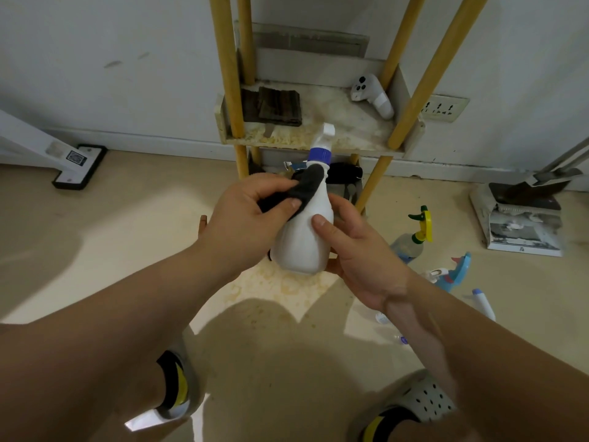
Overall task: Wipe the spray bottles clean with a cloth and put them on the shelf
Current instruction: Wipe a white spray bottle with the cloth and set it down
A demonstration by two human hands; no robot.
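A white spray bottle [301, 240] with a blue collar and white trigger head is held upright in front of me. My right hand [357, 250] grips its body from the right side. A dark cloth [306, 186] is pressed against the bottle's shoulder and neck by my left hand [245, 218], pinched between thumb and fingers. Behind the bottle stands the shelf [366, 145], a pale board on yellow wooden legs. On the floor to the right lie a clear bottle with a yellow-green trigger [412, 240], a blue bottle [454, 272] and a small white bottle [484, 303].
On the shelf board lie a folded dark cloth [279, 105] and a white spray head [371, 94]. A dustpan and papers [522, 212] sit on the floor at right, a white mop base [76, 167] at left. Dark items fill the lower shelf.
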